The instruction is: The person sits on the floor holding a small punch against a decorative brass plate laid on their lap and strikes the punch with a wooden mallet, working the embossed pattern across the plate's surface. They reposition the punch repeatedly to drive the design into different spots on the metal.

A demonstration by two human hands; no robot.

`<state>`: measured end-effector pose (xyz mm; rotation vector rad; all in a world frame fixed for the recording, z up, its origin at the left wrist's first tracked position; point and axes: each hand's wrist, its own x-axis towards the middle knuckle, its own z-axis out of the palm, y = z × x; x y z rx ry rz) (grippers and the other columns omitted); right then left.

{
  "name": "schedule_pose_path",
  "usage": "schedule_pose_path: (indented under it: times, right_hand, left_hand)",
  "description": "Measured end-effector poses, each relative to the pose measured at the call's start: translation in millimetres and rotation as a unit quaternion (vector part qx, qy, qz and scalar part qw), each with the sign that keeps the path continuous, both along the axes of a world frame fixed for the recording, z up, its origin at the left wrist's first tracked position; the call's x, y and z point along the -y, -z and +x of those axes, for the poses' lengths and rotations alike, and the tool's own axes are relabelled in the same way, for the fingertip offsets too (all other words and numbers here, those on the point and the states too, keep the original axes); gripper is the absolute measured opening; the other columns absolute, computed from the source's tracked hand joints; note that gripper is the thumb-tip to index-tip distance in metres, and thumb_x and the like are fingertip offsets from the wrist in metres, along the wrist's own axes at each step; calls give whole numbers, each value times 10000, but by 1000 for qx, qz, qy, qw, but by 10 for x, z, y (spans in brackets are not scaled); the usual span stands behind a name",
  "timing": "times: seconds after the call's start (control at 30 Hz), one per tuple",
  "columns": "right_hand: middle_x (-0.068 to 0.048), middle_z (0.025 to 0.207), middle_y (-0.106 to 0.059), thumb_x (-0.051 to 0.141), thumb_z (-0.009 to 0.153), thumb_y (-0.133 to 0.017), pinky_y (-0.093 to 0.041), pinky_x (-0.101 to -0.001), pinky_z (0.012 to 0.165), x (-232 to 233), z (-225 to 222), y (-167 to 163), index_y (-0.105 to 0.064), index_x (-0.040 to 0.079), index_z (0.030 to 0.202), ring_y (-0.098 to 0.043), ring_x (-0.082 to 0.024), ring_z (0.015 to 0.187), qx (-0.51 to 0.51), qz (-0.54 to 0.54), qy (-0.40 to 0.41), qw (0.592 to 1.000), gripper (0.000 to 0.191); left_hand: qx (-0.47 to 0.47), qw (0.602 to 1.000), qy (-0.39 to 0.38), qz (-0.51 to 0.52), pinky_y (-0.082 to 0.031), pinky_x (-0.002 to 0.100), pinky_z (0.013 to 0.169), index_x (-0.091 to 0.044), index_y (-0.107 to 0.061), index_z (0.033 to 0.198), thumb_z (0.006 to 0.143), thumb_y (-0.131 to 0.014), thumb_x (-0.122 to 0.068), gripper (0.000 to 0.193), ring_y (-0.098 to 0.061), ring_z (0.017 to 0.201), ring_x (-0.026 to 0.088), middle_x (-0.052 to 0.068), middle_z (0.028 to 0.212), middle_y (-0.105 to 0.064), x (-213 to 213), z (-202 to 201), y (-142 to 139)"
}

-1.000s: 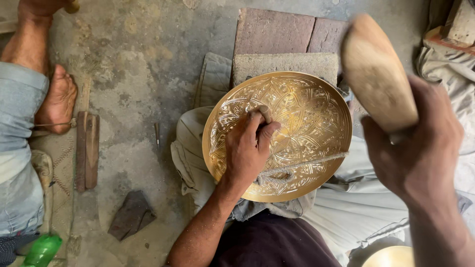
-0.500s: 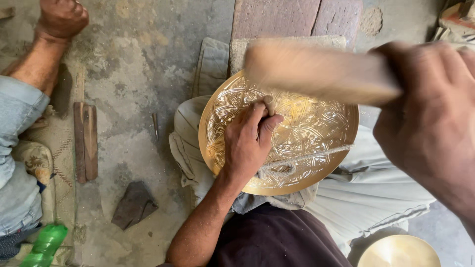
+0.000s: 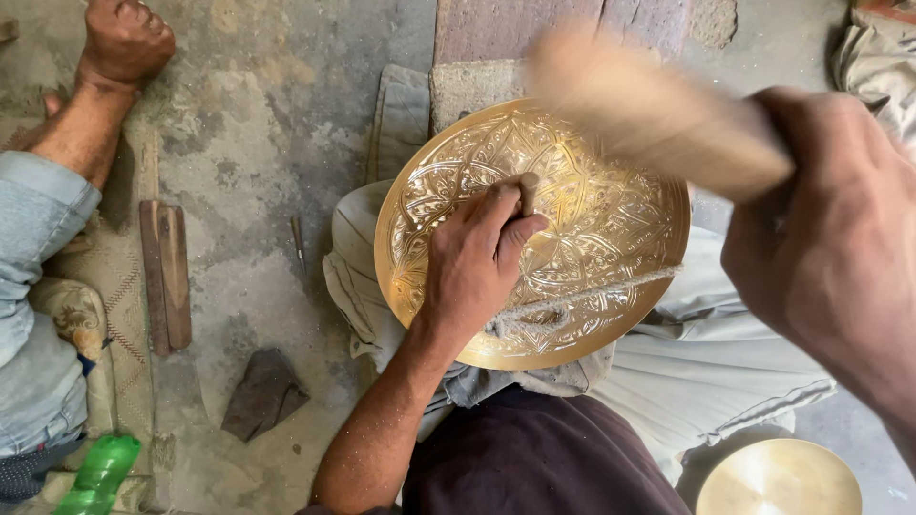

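The left hand point(image 3: 474, 262) rests on the engraved brass plate point(image 3: 611, 205), fingers curled tight around a small punch point(image 3: 528, 193) held upright against the metal; only the punch's upper end shows above the knuckles, and its tip is hidden under the fingers. The right hand point(image 3: 840, 257) is raised near the camera, clenched around the handle of a wooden mallet point(image 3: 649, 110). The mallet is heavily blurred, so its head shape and exact edges cannot be made out, and it covers part of the plate's upper right rim. The right wrist is cut off at the frame's lower right edge.

The plate lies tilted on the person's lap, bedded on pale cloth point(image 3: 725, 362), with a length of twine point(image 3: 582, 298) running across its lower half. The left forearm hides part of the near rim.

Behind the plate sits a stone block point(image 3: 477, 91) on the concrete floor point(image 3: 258, 143). A second, plain brass bowl point(image 3: 778, 480) is partly cut off at the bottom edge. On the floor to the left lie a wooden strip point(image 3: 165, 272), a thin metal tool point(image 3: 299, 243) and a dark scrap point(image 3: 262, 393). Another person's foot point(image 3: 124, 38) and denim-clad leg point(image 3: 38, 286) enter from the left; a green bottle point(image 3: 95, 474) is partly out of frame.
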<state>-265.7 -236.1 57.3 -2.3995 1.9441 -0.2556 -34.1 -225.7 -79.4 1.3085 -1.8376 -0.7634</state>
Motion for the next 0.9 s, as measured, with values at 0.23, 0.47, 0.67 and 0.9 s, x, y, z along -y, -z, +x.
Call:
schedule_pose_path:
  times: [0.23, 0.47, 0.67, 0.9]
  right_hand:
    - [-276, 946, -663, -77, 897, -624, -548, -480, 753, -202, -159, 182, -621, -120, 1203, -675, -401, 811, 43, 4, 37, 998, 309]
    - [-306, 941, -640, -117, 904, -622, -545, -423, 579, -319, -282, 355, -528, -172, 1235, -675, -350, 689, 129, -15, 75, 989, 349]
    - [-332, 1025, -624, -182, 936, -550, -572, -409, 590, -241, -385, 479, -442, -177, 1310, -701, -352, 774, 190, -8, 50, 981, 389]
    - [-181, 1079, -679, -16, 910, -680, -576, -413, 821, -107, -165, 359, -513, -29, 1301, -698, -286, 958, 210, 23, 79, 974, 425]
  left_hand:
    - [42, 994, 93, 27, -620, 330, 665, -117, -642, 1307, 983, -693, -191, 336, -753, 848, 186, 57, 982, -746, 143, 6, -46]
    - [-36, 998, 49, 20, -637, 275, 706, -121, -620, 1174, 1027, -715, -217, 200, -771, 875, 132, 25, 993, -752, 181, 90, -107]
    - [-14, 996, 80, 32, -642, 310, 708, -75, -627, 1261, 989, -711, -186, 305, -774, 905, 167, 62, 1020, -743, 236, 99, -129]
    - [15, 996, 81, 14, -615, 357, 739, -65, -616, 1252, 954, -744, -186, 346, -760, 934, 230, 98, 1081, -739, 210, 87, -156]
